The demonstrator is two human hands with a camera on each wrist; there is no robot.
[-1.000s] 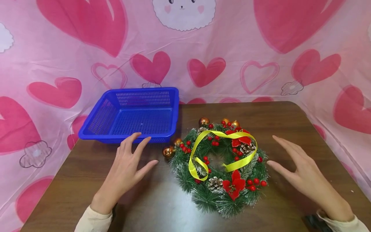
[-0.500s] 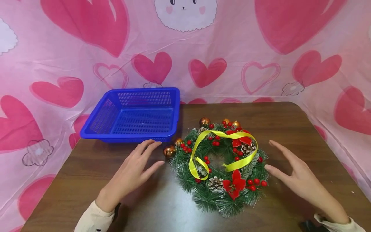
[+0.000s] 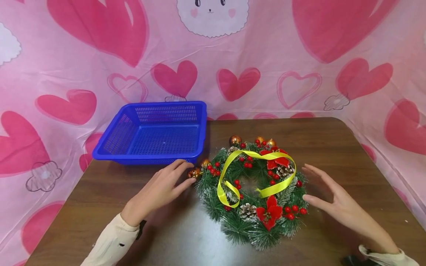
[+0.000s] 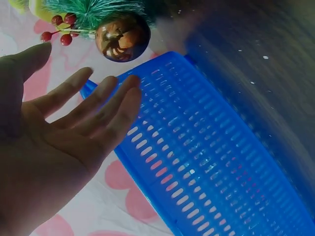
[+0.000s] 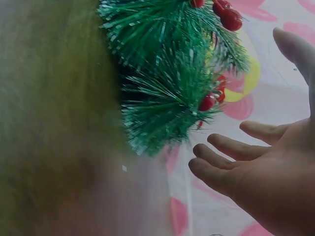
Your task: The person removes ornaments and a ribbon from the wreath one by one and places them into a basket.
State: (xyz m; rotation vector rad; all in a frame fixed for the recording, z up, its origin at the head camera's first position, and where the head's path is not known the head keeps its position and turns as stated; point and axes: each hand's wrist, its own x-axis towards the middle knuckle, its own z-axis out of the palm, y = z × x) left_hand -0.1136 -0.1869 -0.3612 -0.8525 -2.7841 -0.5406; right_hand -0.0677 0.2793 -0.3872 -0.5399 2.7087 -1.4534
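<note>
Hands, 2 of them spread flat, have closed in on wreath (image 3: 254, 190): left hand (image 3: 159, 190) nearly touching, right hand (image 3: 336, 205) just beside, ready to grasp.

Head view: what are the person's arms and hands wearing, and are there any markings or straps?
Both hands, left hand and right hand, are bare, with no gloves or rings showing. Each arm has a cream long sleeve ending at the wrist. The left sleeve carries small dark specks; a dark strap or device sits at its cuff.
</note>
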